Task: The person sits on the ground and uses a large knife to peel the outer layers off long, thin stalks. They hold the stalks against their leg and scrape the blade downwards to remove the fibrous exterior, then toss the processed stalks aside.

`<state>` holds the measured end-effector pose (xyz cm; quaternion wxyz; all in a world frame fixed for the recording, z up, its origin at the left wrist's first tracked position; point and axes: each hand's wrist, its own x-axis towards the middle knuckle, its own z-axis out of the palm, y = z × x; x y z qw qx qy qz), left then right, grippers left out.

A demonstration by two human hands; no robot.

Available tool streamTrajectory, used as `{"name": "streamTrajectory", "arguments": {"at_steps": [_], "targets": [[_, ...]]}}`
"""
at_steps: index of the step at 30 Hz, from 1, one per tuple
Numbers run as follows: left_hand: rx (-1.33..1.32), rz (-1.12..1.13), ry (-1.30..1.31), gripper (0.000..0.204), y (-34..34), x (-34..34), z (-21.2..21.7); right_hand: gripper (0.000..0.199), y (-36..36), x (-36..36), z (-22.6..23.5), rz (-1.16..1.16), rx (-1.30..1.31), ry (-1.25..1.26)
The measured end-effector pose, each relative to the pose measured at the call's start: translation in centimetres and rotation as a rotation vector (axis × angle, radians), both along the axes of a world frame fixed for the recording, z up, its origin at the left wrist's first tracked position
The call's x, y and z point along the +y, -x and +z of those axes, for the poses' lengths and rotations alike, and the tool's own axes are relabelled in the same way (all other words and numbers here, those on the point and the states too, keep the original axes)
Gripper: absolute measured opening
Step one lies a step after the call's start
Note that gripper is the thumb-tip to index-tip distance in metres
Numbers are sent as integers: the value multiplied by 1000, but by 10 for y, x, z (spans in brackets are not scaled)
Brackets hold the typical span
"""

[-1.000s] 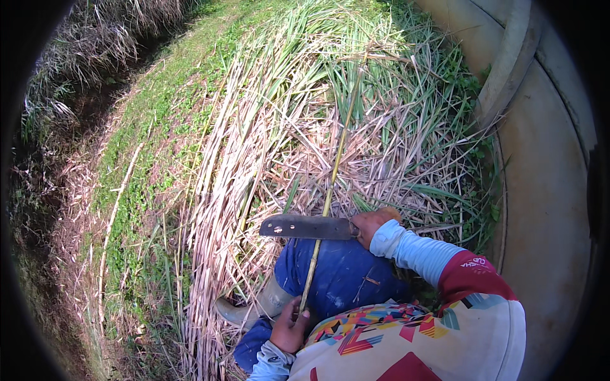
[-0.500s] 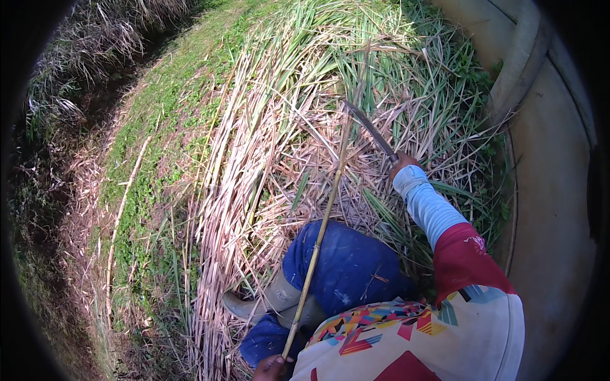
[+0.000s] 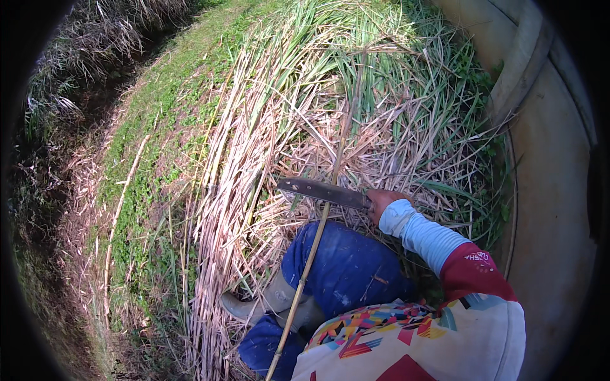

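The machete (image 3: 325, 192), its handle being clasped in the right hand (image 3: 383, 204), is being held nearer the smooth blue trousers (image 3: 349, 270) than half a second ago, so work is apparently being centred lower along the slender, jointed, yellowish stalk (image 3: 307, 273). The flat, dark blade is crossing it; contact cannot be told. Papery, ribbon-like leaves (image 3: 232, 209) are lying beyond. The left hand is no longer being shown, its grip unknowable.
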<state>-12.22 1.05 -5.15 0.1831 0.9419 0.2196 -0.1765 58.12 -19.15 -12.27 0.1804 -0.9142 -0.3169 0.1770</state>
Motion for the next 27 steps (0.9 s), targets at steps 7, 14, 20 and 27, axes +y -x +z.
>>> {"name": "streamTrajectory", "arguments": {"at_steps": [7,14,20,27], "targets": [[89,242,-87,33,-14,-9,5,35,-42,-1,-34,-298,70,-65],[115,361,-114,33,-13,-19,3,48,-12,30,-35,-104,251,-304],[137,444,-130,33,-4,-24,5,50,-47,112,-50,-14,593,-480],[166,622,-158,33,11,-30,18,57,-61,145,-76,-189,959,-588]]}}
